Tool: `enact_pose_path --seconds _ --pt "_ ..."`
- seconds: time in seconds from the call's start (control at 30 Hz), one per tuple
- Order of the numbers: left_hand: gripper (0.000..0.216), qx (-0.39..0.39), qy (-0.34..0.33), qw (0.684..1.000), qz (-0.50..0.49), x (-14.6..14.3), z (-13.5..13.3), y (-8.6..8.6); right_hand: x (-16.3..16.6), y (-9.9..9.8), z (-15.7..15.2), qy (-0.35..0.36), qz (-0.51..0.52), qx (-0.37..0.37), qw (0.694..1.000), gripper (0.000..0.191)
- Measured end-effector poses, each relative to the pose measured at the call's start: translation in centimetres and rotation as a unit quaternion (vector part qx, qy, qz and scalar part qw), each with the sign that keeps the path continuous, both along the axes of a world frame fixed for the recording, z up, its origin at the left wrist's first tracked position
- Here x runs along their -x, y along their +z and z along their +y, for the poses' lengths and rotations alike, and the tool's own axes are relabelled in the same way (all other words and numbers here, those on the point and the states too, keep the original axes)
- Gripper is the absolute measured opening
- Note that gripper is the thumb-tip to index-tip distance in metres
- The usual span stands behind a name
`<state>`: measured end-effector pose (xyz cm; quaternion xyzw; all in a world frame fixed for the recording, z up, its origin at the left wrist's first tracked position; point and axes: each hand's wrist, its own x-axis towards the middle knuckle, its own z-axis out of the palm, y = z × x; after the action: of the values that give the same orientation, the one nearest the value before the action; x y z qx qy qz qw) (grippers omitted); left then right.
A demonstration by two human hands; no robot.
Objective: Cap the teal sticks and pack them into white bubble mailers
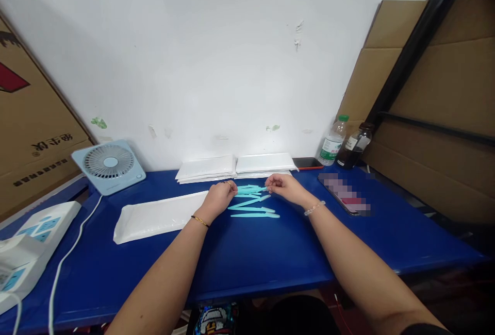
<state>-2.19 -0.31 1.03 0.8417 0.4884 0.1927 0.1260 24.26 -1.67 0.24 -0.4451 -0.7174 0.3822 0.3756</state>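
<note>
Several slim turquoise plastic sticks [253,206] lie in a loose pile on the blue table [251,252]. My left hand [220,196] rests at the pile's left end, fingers curled onto the upper sticks. My right hand [282,186] is at the pile's right end, fingers pinched on the tip of a top stick. Both hands seem to hold the same small bunch of sticks between them. A flat white plastic pouch [158,216] lies just left of my left hand.
Two stacks of white pouches [235,166] sit against the wall. A small blue fan [109,165] and a white machine [27,252] stand at left. A phone [344,194], a water bottle [332,141] and a dark bottle [355,145] are at right, beside cardboard boxes [436,118].
</note>
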Motion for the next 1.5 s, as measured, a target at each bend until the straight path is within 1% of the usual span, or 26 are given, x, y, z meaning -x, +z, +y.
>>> enact_pose_path --seconds 0.13,0.2,0.23,0.3,0.37,0.4,0.47,0.53,0.6,0.67,0.73,0.87,1.0,1.07,1.17,1.23,1.33,1.4,1.5 --pt "0.013 0.013 -0.033 0.999 0.009 -0.2 -0.5 0.4 0.6 0.0 -0.3 0.029 0.022 0.022 0.999 0.013" --pt "0.015 0.03 -0.05 0.998 0.015 -0.2 -0.7 0.5 0.4 0.0 -0.2 0.048 0.008 0.031 0.998 0.015" --pt "0.016 0.033 -0.054 0.998 0.018 -0.2 -0.7 0.5 0.1 -0.1 -0.1 0.046 -0.012 0.023 0.999 0.016" --pt "0.016 0.013 -0.049 0.998 0.026 -0.1 -0.6 0.3 -0.7 -0.3 0.4 0.004 -0.073 -0.03 0.997 0.015" --pt "0.015 -0.026 -0.035 0.998 0.041 0.1 -0.3 0.1 -1.5 -0.7 0.9 -0.062 -0.152 -0.098 0.982 0.015" --pt "0.016 -0.041 -0.03 0.997 0.05 0.2 -0.1 -0.1 -1.8 -1.0 1.1 -0.085 -0.187 -0.122 0.971 0.017" --pt "0.016 -0.053 -0.022 0.996 0.067 0.4 0.3 -0.4 -2.0 -1.4 1.4 -0.091 -0.234 -0.146 0.957 0.026" --pt "0.014 -0.051 -0.018 0.996 0.077 0.4 0.5 -0.7 -1.8 -1.7 1.6 -0.068 -0.259 -0.156 0.951 0.031" --pt "0.013 -0.046 -0.016 0.995 0.081 0.4 0.6 -0.8 -1.5 -1.8 1.6 -0.052 -0.282 -0.169 0.943 0.027" --pt "0.012 -0.036 -0.017 0.996 0.082 0.4 0.6 -0.7 -1.2 -1.7 1.5 -0.051 -0.305 -0.175 0.935 0.017" --pt "0.011 -0.021 -0.018 0.996 0.083 0.3 0.6 -0.6 -1.1 -1.5 1.4 -0.055 -0.314 -0.168 0.933 0.009" --pt "0.01 0.004 -0.013 0.997 0.075 0.2 0.4 -0.5 -1.0 -1.2 1.1 -0.047 -0.291 -0.128 0.947 0.004" --pt "0.012 0.026 -0.015 0.999 0.045 0.3 0.3 -0.5 -0.8 -0.9 0.8 -0.044 -0.236 -0.093 0.966 0.002" --pt "0.013 0.041 -0.014 0.999 0.015 0.4 0.2 -0.4 -0.8 -0.8 0.7 -0.045 -0.182 -0.081 0.979 0.005" --pt "0.014 0.05 -0.016 0.998 -0.024 0.5 0.1 -0.4 -0.7 -0.6 0.4 -0.022 -0.072 -0.039 0.996 0.015" --pt "0.014 0.052 -0.017 0.998 -0.034 0.6 0.1 -0.3 -0.6 -0.4 0.2 -0.008 -0.037 -0.027 0.999 0.017" --pt "0.014 0.057 -0.012 0.997 -0.05 0.6 0.1 -0.4 -0.4 -0.2 0.0 -0.007 -0.042 -0.025 0.999 0.012" --pt "0.015 0.057 -0.011 0.996 -0.065 0.6 0.2 -0.5 -0.4 0.0 0.0 -0.013 -0.033 0.005 0.999 0.013" --pt "0.015 0.055 -0.01 0.995 -0.085 0.7 0.4 -0.6 -0.3 0.0 0.0 -0.03 0.014 0.068 0.997 0.022"
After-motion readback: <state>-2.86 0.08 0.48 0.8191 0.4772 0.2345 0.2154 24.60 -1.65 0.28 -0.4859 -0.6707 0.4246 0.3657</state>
